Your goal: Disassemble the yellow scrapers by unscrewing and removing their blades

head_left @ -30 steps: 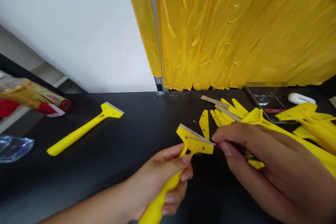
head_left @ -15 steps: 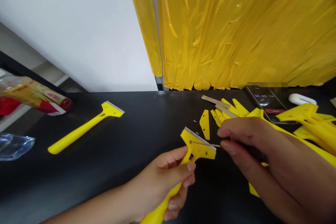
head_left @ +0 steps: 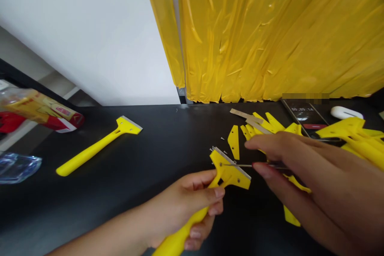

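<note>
My left hand [head_left: 192,202] is wrapped round the handle of a yellow scraper [head_left: 229,174], its head tilted up with a metal blade along the far edge. A thin screwdriver [head_left: 240,165] is in my right hand [head_left: 303,172], its tip at the left screw of the scraper head. My thumb and forefinger stand apart near the shaft, and the screwdriver's handle is hidden by the hand. Just beyond the scraper head lie several small screws [head_left: 222,139] and a flat yellow plate with holes [head_left: 234,143].
Another yellow scraper [head_left: 99,146] lies to the left on the black table [head_left: 168,140]. Loose blades [head_left: 244,115] and yellow parts [head_left: 274,122] are beyond my right hand, near a phone [head_left: 303,114] and a white case [head_left: 347,112]. A bottle [head_left: 45,108] and clear plastic [head_left: 19,167] are far left.
The scraper head has shifted slightly right and down, uncovering more small screws behind it. My right hand has changed its angle around the screwdriver, and the tip stays at the same screw.
</note>
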Tool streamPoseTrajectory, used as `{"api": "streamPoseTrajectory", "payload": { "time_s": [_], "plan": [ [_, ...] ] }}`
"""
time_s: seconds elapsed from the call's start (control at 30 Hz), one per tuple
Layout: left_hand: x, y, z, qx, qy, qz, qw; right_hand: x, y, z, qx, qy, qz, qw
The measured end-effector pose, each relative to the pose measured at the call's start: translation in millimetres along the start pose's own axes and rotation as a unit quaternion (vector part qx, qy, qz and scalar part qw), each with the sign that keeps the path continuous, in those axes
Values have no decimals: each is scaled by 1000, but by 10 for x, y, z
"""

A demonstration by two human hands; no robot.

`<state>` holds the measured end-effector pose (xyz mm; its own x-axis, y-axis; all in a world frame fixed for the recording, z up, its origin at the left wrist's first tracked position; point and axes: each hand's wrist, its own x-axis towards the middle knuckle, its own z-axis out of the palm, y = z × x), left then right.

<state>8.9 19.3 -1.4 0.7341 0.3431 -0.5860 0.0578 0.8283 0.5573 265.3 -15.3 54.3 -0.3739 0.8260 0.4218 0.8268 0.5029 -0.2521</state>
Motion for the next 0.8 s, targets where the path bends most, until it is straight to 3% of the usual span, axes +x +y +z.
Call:
{"api": "streamPoseTrajectory", "payload": {
  "time_s": [0.17, 0.37, 0.57, 0.67, 0.8],
  "plan": [
    [16, -1, 26, -19, 31, 3, 999, 33, -6, 76, 3, -6, 10, 1000],
    [7, 9, 15, -17, 23, 5, 1000, -27, -1, 123, 34, -19, -7, 999],
    [9, -15, -1, -28, 6, 11, 1000, -61, -46, 90, 31, -40, 79, 996],
    [10, -25, -3, -27, 4, 15, 1000, -34, -45, 88, 27, -11, 73, 997],
    [19, -27, -15, -38, 8, 11, 999, -15, -38, 135, 16, -28, 74, 997]
  ]
}}
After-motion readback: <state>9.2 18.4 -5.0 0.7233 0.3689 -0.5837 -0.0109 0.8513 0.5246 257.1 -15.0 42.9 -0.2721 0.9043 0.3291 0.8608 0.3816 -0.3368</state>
